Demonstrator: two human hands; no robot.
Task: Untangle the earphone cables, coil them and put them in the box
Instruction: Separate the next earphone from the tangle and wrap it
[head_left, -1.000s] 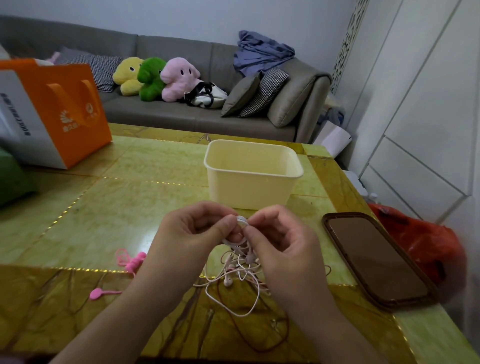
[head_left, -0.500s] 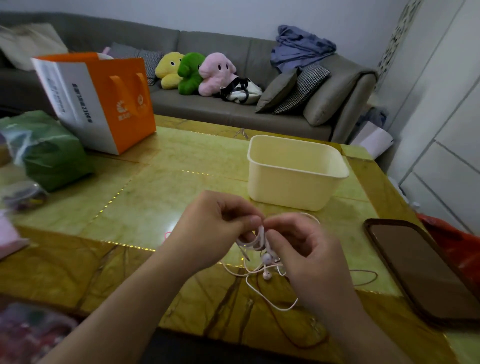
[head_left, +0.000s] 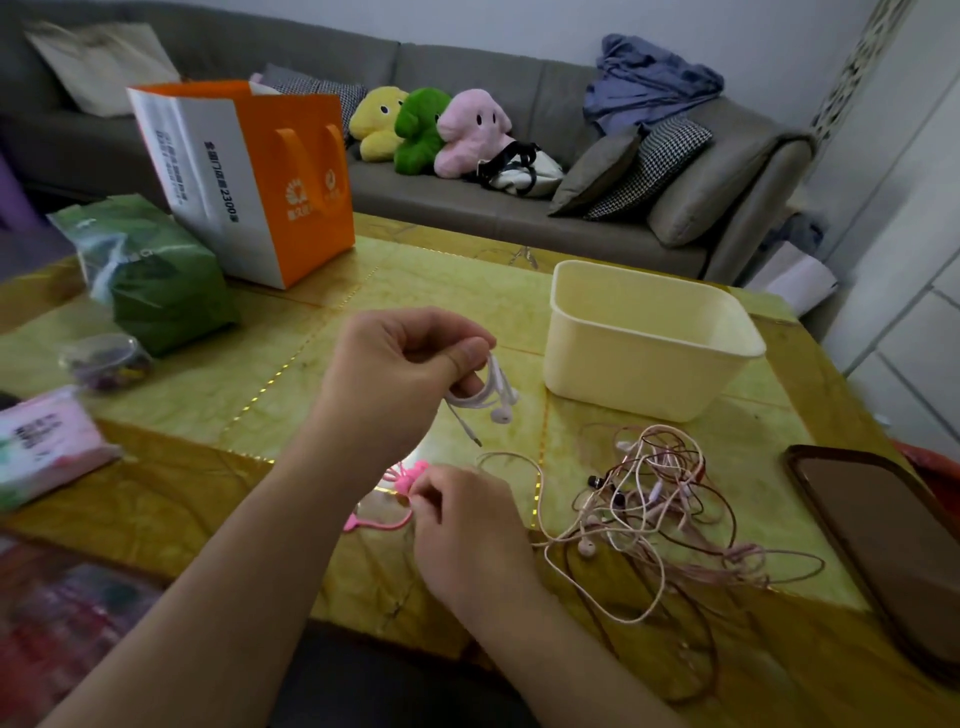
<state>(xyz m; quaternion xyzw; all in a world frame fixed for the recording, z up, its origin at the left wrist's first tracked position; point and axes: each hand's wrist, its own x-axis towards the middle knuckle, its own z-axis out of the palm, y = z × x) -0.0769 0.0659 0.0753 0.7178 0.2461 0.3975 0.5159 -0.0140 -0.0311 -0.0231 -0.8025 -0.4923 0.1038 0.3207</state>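
Observation:
My left hand (head_left: 395, 374) holds a coiled white earphone (head_left: 491, 395) above the table, pinched between thumb and fingers, with its buds and plug hanging down. My right hand (head_left: 462, 519) is lower, its fingertips pinching a pink cable tie (head_left: 402, 480) that lies on the table. A tangle of white, pink and dark red earphone cables (head_left: 660, 499) lies to the right of my right hand. The cream plastic box (head_left: 644, 338) stands empty behind the tangle.
A phone (head_left: 878, 551) lies face up at the right table edge. An orange paper bag (head_left: 260, 176), a green packet (head_left: 150, 270), a small clear tub (head_left: 106, 361) and a tissue pack (head_left: 41, 447) stand at the left. A sofa is behind the table.
The hands have separated. My left hand keeps the coiled white earphone raised, while my right hand has let go and dropped to the pink cable tie. The camera turned left.

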